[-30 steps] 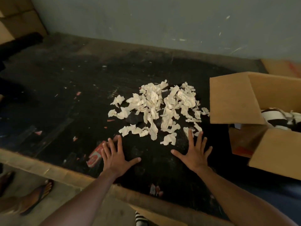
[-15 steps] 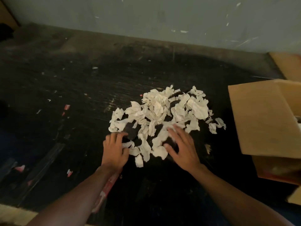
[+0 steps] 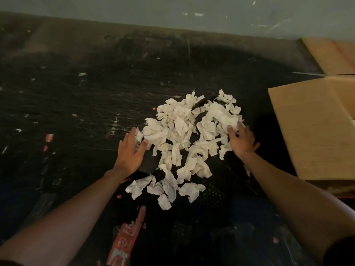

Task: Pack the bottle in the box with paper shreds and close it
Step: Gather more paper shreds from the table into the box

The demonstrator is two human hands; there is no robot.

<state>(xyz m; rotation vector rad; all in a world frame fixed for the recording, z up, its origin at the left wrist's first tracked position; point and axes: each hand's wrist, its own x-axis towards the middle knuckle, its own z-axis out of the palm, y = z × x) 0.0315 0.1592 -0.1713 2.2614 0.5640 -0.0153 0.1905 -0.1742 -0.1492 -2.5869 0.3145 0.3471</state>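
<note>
A loose pile of crumpled white paper shreds [image 3: 184, 139] lies on the dark worktop [image 3: 76, 104]. My left hand [image 3: 130, 150] rests at the pile's left edge with straight fingers touching the shreds. My right hand [image 3: 241, 140] is at the pile's right edge, its fingers reaching into the shreds. The brown cardboard box [image 3: 315, 131] stands at the right with its near flap raised, which hides its inside. No bottle is visible.
A grey wall [image 3: 172, 10] runs along the back of the worktop. Another cardboard piece [image 3: 332, 54] lies at the far right. A red printed strip [image 3: 124, 240] sticks to the worktop near the front, with small scraps scattered at the left.
Both hands moved forward from the front of the worktop to the two sides of the shred pile and spread apart. The pile has been pushed closer together. The view shifted left, cutting off the box's inside.
</note>
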